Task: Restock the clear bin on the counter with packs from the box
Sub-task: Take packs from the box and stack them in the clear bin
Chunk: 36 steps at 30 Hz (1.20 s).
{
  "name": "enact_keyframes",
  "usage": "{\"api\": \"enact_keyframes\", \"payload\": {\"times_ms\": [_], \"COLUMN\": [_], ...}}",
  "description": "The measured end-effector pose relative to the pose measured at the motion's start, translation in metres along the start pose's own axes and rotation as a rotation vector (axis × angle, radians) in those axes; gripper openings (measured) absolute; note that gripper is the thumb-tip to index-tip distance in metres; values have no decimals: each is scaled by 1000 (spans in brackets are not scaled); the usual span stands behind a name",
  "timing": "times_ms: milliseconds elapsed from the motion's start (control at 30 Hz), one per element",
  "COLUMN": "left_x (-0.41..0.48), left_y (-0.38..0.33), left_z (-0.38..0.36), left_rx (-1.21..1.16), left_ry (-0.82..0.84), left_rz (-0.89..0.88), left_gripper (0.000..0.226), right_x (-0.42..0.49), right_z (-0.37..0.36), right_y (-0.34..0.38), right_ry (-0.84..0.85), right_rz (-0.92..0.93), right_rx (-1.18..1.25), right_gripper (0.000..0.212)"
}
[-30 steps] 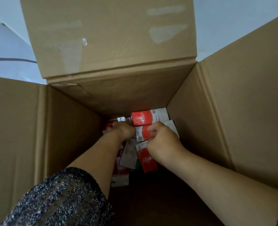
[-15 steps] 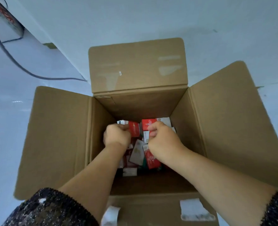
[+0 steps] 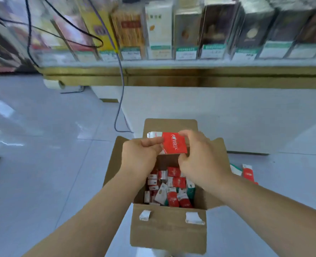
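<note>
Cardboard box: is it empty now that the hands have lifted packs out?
No, the cardboard box still holds many red and white packs below the hands' lifted red pack.

Box (image 3: 169, 232) mouth open; cable (image 3: 120, 101) hangs beyond it.

Held pack (image 3: 174, 145): red and white, gripped by both hands above the open box – white lettering runs sideways along the red face, too blurred to read with certainty.
Packs in the box (image 3: 169, 188): red, white and green, each with small white print and an emblem – none of it legible.
Shelf price tags (image 3: 186, 52): white cards with green top bands, below the display cartons; the print is smeared by motion blur.
Display cartons (image 3: 159, 26): logos and characters visible only as blurred shapes, unreadable.
</note>
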State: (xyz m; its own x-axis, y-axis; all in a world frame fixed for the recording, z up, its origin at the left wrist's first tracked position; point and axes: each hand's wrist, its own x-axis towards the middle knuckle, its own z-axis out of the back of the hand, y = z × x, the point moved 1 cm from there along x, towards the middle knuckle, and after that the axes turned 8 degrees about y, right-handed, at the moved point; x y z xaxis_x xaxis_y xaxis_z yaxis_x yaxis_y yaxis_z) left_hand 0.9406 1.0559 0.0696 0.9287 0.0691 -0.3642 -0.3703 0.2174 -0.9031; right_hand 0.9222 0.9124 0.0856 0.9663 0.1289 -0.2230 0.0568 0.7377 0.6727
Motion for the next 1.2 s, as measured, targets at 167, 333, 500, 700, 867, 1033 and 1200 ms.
{"api": "enact_keyframes", "payload": {"times_ms": [167,333,500,700,867,1033,1200], "left_x": [-77,-149,-209,-242,-232,-197,-161], "left_y": [-114,-230,-327,-425,-491,-537,-564], "left_z": [20,36,52,66,71,68,53], "left_rx": [3,-27,-113,-196,-292,-336,-319], "left_ry": [1,-8,3,62,123,201,280], "left_rz": [-135,-258,-399,-475,-558,-559,-496], "left_gripper": [13,18,21,12,18,23,17], "right_x": [-50,-99,-138,-156,-138,-106,-68], "right_z": [94,194,276,358,412,453,489], "right_y": [75,154,219,277,314,330,325], "right_ry": [-44,-76,-130,-228,-361,-373,-355], "right_rz": [153,286,428,548,596,533,439], "right_rx": [-43,-76,-175,-273,-323,-388,-409], "right_gripper": [62,66,67,65,57,53,52]}}
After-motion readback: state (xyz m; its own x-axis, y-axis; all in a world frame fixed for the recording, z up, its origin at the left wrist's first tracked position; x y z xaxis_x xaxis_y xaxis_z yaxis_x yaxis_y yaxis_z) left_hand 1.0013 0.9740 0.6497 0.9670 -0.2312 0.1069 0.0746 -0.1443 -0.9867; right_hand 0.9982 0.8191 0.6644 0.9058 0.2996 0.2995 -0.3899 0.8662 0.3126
